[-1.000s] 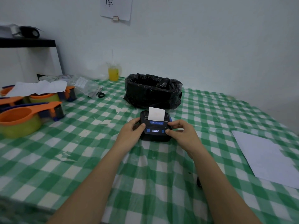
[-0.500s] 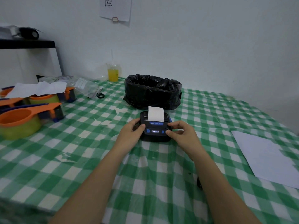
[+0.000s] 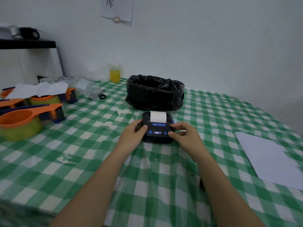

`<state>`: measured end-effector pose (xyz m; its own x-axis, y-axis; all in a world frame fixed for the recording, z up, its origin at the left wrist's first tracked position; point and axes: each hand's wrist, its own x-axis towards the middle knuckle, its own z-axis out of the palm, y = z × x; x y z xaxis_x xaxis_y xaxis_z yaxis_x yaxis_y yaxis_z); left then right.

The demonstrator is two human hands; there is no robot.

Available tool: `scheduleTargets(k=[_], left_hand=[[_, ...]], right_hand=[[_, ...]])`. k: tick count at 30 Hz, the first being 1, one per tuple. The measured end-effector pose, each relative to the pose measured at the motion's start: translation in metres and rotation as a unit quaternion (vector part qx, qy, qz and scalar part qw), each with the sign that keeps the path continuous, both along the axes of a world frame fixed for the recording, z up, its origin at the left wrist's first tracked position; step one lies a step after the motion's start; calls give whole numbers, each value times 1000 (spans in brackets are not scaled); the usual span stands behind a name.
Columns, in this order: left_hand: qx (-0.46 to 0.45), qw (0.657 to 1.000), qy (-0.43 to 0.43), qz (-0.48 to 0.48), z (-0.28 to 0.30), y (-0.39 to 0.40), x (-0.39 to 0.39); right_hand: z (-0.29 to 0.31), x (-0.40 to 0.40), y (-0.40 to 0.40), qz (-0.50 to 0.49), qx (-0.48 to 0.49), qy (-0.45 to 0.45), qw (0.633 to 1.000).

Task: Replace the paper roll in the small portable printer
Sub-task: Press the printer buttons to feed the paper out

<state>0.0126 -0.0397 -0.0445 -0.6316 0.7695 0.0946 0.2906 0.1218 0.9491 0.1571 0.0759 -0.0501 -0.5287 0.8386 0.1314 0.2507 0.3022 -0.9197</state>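
The small portable printer [image 3: 157, 128] sits flat on the green checked tablecloth [image 3: 82, 153], just in front of a black bag-lined bin [image 3: 155, 93] and squarely ahead of the person, its long axis running left to right across the view. A strip of white paper [image 3: 157, 116] stands up out of the slot at its far edge, and the little display on the near face is lit. The left hand [image 3: 132, 136] cups the printer's left end, thumb laid on the top edge and fingers curled round the side; the right hand [image 3: 185, 136] mirrors it on the right end, thumb tip pressed by the blue button at the front corner and forefinger resting on the upper edge. Both hands are closed loosely on the body — neither holds anything else. The cover looks shut (its seam cannot be made out clearly). The coming move seems to turn on that symmetry: the hands bracket the long axis from either end, equally near, with the paper slot and cover on the side away from the person — so opening or checking the cover likely means reaching forward over the top while the other hand steadies the body.
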Motion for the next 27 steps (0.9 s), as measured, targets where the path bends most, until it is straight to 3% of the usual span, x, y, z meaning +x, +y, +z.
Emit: scheduleTargets(k=[27], left_hand=[[-2,1000,6,-2,-1,-1,0]], right_hand=[[0,0,-1,1,0,1,1000]])
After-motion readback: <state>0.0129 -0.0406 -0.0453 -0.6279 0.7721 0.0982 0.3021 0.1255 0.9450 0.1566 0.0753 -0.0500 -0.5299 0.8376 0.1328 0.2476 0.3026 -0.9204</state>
